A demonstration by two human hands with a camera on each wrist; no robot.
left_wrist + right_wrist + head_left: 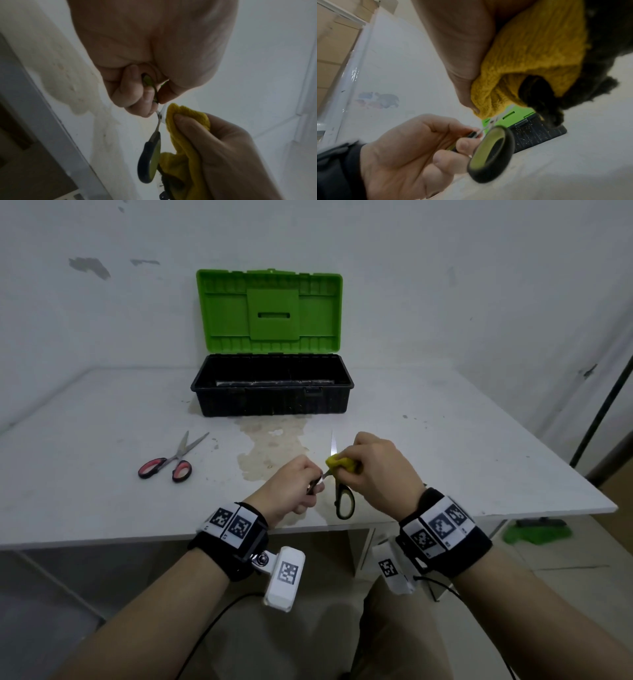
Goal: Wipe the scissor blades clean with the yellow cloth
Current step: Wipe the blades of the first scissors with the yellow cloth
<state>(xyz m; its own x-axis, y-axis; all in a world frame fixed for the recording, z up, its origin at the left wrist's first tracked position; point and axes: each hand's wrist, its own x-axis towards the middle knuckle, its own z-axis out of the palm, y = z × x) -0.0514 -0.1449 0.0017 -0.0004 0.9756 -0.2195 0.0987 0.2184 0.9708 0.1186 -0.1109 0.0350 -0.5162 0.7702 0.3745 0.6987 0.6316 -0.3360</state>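
Note:
A pair of scissors with black-and-green handles (344, 501) is held above the white table's front edge, spread apart. My left hand (294, 484) grips one handle, which is mostly hidden in the fist (149, 86). The other handle loop (150, 162) (491, 151) hangs free. My right hand (373, 467) pinches the yellow cloth (339, 463) (185, 129) (527, 65) around a blade just past the pivot. A bright blade tip (333, 441) sticks out beyond the cloth, pointing away from me.
A second pair of scissors with red-and-black handles (169, 462) lies on the table (479, 460) to the left. A black toolbox with its green lid raised (272, 364) stands at the back centre. A brownish stain (270, 446) marks the tabletop before it.

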